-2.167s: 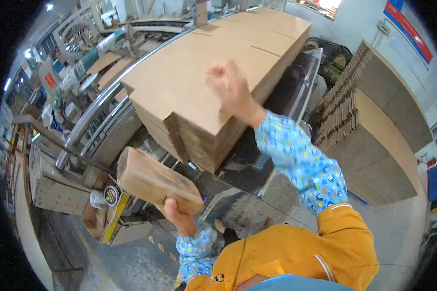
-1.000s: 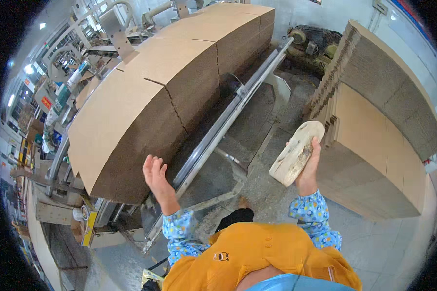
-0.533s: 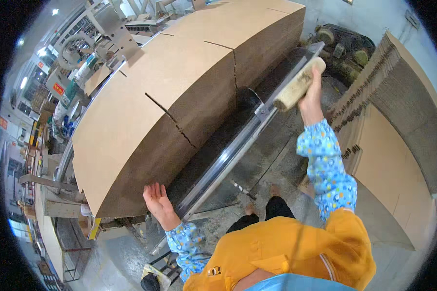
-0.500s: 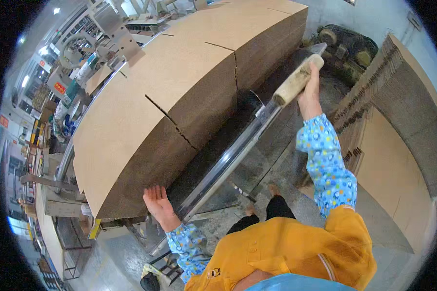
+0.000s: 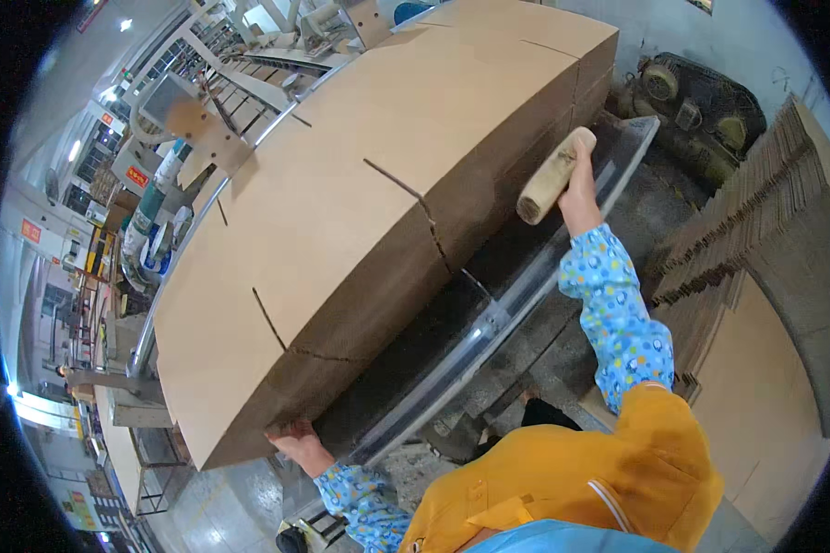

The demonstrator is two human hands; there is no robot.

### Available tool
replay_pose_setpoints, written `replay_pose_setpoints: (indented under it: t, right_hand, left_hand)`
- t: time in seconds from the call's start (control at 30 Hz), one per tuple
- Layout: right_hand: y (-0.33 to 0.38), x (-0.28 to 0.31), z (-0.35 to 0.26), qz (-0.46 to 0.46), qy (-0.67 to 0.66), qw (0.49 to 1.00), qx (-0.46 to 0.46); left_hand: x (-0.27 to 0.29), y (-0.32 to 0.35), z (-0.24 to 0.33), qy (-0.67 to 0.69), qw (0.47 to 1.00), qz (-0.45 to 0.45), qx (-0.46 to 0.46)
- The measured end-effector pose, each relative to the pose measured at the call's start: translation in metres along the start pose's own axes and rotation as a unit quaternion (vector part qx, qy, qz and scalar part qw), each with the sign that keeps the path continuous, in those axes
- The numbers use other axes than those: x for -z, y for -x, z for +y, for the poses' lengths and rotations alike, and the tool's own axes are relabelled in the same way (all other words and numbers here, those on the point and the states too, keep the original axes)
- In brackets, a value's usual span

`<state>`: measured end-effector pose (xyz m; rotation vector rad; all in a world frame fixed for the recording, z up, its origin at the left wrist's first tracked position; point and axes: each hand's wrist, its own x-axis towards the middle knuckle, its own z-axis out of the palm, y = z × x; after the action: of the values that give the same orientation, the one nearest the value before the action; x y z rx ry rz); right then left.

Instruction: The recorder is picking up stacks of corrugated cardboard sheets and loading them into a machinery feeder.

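Topping a perhaps metal table (image 5: 415, 359): cardboard stack (image 5: 369, 221), wall (image 5: 756, 46) beyond.

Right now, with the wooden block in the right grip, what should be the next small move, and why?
Perhaps tap the wooden block gently against the long side of the cardboard stack: the right grip holds it beside that side, the left grip is by the near end, and the slot line down that side looks uneven.
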<state>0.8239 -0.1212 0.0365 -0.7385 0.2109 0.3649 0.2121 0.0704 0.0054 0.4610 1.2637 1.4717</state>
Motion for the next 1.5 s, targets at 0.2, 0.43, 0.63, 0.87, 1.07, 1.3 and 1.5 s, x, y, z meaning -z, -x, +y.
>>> replay_pose_setpoints:
  t: [0.2,0.43,0.63,0.87,1.07,1.3,1.5]
  right_hand:
    - [-0.030,-0.039,0.036,0.220,0.206,0.951,0.065]
    - [-0.024,0.000,0.016,0.042,0.005,0.998,0.038]
    - [-0.035,-0.025,0.043,0.217,0.184,0.956,0.076]
    - [-0.008,0.003,0.015,0.005,-0.021,1.000,-0.020]
    - [-0.045,-0.003,0.040,0.122,0.038,0.992,-0.020]
    - [-0.055,0.010,0.039,0.032,0.100,0.994,0.028]
    - [-0.038,-0.010,0.034,0.050,0.070,0.996,0.022]
  left_hand:
    - [-0.010,-0.005,-0.009,-0.046,0.992,-0.090,-0.074]
    - [0.010,-0.019,-0.015,-0.476,0.834,-0.028,-0.278]
    - [0.009,-0.024,-0.017,-0.249,0.937,-0.131,-0.206]
    - [-0.016,-0.004,-0.011,0.019,0.997,0.050,-0.054]
    - [-0.011,-0.006,-0.022,-0.111,0.984,-0.033,-0.135]
    - [-0.002,-0.011,-0.028,-0.133,0.976,-0.015,-0.171]
    - [-0.012,-0.009,-0.022,-0.011,0.995,0.042,-0.087]
